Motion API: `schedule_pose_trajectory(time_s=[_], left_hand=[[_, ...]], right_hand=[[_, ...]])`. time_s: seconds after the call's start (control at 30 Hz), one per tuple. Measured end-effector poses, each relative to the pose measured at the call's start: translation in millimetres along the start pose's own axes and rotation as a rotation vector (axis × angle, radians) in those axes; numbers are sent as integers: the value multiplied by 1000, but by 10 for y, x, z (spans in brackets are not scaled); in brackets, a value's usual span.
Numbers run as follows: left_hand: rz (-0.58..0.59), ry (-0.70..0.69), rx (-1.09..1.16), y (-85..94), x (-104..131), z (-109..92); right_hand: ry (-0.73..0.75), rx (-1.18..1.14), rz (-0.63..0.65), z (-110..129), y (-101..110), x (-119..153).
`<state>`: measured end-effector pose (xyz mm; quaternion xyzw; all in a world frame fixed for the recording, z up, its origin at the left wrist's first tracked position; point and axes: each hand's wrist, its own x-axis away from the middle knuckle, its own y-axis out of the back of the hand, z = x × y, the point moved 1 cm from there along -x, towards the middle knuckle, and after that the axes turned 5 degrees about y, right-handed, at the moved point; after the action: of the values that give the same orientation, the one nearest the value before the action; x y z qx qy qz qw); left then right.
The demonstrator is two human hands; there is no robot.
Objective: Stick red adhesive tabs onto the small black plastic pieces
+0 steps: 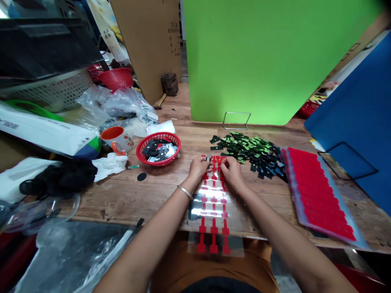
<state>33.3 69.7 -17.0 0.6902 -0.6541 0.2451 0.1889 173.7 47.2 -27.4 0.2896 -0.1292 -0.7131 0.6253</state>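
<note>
A clear plastic sheet (209, 208) with rows of red T-shaped stickers (214, 221) lies in front of me, its near end hanging over the table edge. Near its far end, my left hand (199, 167) is closed around a small dark flat piece (209, 161). Across from it, my right hand (232, 172) has its fingertips pinched together over the sheet's red stickers; what is between them is too small to make out. Beyond my right hand spreads a loose pile of small black flat pieces (250, 148), some reflecting green.
On the left stand a red basket (141, 156) of black and silvery pieces and an orange-lined mug (122, 140). A thick stack of red-stickered sheets (317, 191) lies on the right. A green board (269, 61) and a blue board (357, 114) wall the table's back and right.
</note>
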Motion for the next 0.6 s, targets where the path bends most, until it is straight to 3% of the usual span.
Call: schedule_pose_trajectory(time_s=[0.2,0.37,0.5,0.6], left_hand=[[30,-42,43,-3,99,-72],[102,-81,104,23,480,-91],[180,8,132,39,915,101],[228,103,171,30,1109,306]], right_hand=[[-124,-285,-45,32,174,101],[-282,-616,-58,236,316,419],[-351,-724,-27,388,352,734],[-326,-699,-31,449,317,905]])
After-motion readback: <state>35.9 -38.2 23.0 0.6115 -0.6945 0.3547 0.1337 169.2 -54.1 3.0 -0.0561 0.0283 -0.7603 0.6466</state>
